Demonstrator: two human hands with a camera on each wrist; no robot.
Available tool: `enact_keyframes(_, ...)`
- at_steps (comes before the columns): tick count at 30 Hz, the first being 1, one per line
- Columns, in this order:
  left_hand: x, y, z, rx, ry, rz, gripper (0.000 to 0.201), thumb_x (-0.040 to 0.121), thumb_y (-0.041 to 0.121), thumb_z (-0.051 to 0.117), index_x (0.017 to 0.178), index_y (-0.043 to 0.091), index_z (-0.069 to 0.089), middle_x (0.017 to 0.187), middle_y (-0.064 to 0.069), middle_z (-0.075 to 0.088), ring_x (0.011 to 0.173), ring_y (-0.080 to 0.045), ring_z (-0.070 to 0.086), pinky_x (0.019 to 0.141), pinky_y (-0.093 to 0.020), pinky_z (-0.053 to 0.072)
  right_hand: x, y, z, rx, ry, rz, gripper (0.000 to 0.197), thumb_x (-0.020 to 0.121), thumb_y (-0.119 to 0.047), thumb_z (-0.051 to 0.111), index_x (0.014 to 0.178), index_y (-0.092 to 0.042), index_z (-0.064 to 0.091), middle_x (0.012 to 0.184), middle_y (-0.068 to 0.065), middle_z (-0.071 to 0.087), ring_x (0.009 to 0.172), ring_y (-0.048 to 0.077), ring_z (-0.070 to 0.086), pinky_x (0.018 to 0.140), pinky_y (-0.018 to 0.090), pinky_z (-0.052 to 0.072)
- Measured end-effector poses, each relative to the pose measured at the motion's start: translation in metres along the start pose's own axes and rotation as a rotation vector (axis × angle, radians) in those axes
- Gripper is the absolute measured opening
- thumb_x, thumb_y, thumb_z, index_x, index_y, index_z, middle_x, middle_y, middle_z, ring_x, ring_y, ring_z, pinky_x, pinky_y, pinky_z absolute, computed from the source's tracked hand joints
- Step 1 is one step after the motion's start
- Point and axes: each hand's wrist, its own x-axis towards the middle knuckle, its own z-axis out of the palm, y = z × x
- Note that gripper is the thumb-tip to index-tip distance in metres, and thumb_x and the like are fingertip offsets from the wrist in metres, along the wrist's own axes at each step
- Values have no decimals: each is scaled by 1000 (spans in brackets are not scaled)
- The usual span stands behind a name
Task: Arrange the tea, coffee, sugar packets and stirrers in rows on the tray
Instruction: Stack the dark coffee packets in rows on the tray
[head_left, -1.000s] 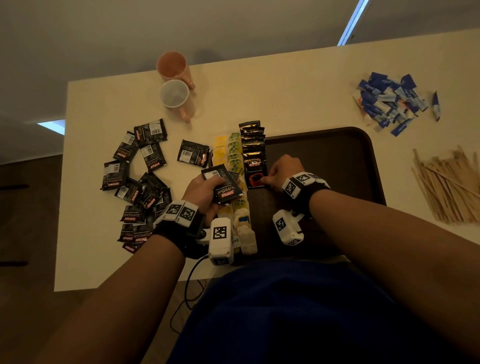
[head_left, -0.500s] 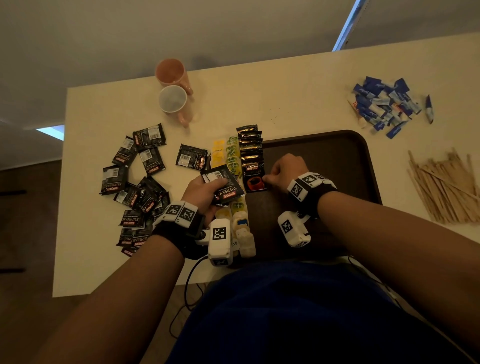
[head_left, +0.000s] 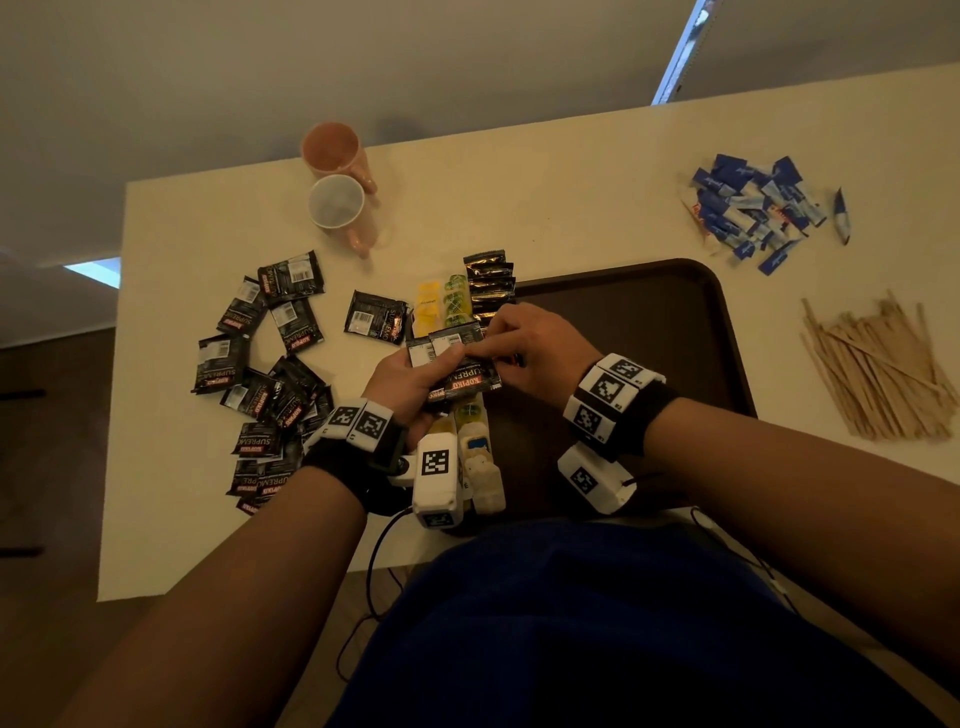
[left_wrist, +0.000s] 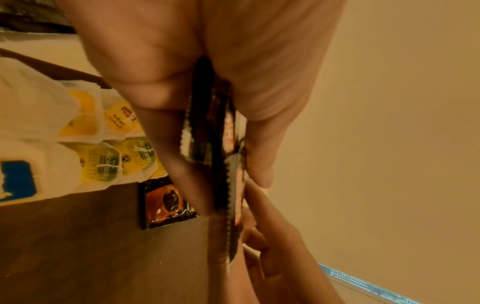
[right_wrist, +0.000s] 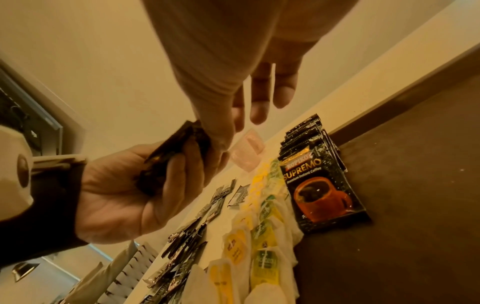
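My left hand (head_left: 434, 366) grips a small stack of black coffee packets (head_left: 457, 364) just above the tray's left edge. My right hand (head_left: 493, 345) pinches the top packet of that stack (right_wrist: 191, 131) between thumb and forefinger. On the dark brown tray (head_left: 675, 322), a row of overlapping coffee packets (head_left: 491, 283) runs along the left side, its front packet (right_wrist: 322, 189) showing a red cup. Two rows of tea bags (head_left: 441, 304) lie beside it, partly under my hands. Blue sugar packets (head_left: 753, 208) and wooden stirrers (head_left: 878, 364) lie on the table to the right.
Several loose coffee packets (head_left: 270, 364) are scattered on the table left of the tray. Two cups (head_left: 337, 202) lie on their sides at the far edge. The tray's middle and right part (head_left: 649, 374) is bare.
My right hand has left the coffee row on the tray, moved left and up to my left hand, and taken hold of the top packet there. My left hand rose a little.
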Motion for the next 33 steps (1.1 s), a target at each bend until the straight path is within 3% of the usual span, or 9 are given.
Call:
enact_keyframes(4,-2,4,1,-111,-26,-100,48,97,33,57,133,1,52,112,-22,66,73,-28,73,53,-33,57,-2,0,-1,-32,-23,-42,29,82,-10,72,109,-19,74,96,9,62,90,27,55,72,36,46)
enact_keyframes(9,-4,5,-5,-231,-35,-169,40,96,8,42,135,-2,44,116,-28,63,76,-35,73,65,-41,62,-1,3,-4,16,34,37,24,84,-9,70,107,-16,74,102,6,63,94,20,57,78,33,50)
enact_keyframes(13,-2,3,-7,-228,35,-122,40,95,2,39,134,-4,46,114,-30,65,78,-36,71,65,-42,61,-1,7,-17,196,150,295,16,91,-12,64,103,-12,73,95,4,71,85,15,64,79,28,53)
enact_keyframes(17,-1,2,-10,-210,77,-108,38,95,2,40,133,-4,45,116,-31,65,78,-36,72,64,-41,60,-2,22,-23,158,-102,509,14,92,-18,63,103,-13,71,87,-4,64,76,6,56,75,24,47)
enact_keyframes(20,-1,1,-11,-221,89,-114,33,96,0,41,128,-4,46,104,-30,69,78,-38,72,64,-42,61,-4,32,-9,168,-257,620,15,90,-20,67,102,-14,73,88,-2,67,77,8,60,75,24,49)
enact_keyframes(22,-2,1,-10,-226,93,-117,27,96,-1,42,122,-3,47,98,-30,70,76,-38,72,65,-43,61,-5,37,4,220,-276,703,12,88,-22,70,95,-13,74,84,0,70,69,9,63,71,24,53)
enact_keyframes(26,-5,1,-10,-233,94,-121,33,95,-2,43,128,-3,45,110,-32,66,79,-40,71,66,-44,61,-2,45,20,186,-271,770,24,88,-27,70,81,-4,72,78,11,71,64,13,62,69,29,57)
enact_keyframes(29,-4,1,-12,-244,106,-119,38,94,-2,43,132,-4,42,114,-34,65,78,-40,71,64,-44,61,3,44,24,154,-256,786,24,88,-29,69,79,-8,72,72,4,69,70,14,65,65,26,54)
enact_keyframes(33,-5,2,-15,-240,96,-123,33,95,-2,43,128,-4,45,112,-33,65,80,-40,72,64,-44,61,9,43,27,123,-244,804,24,87,-33,70,75,-13,72,75,3,70,75,16,67,72,30,57)
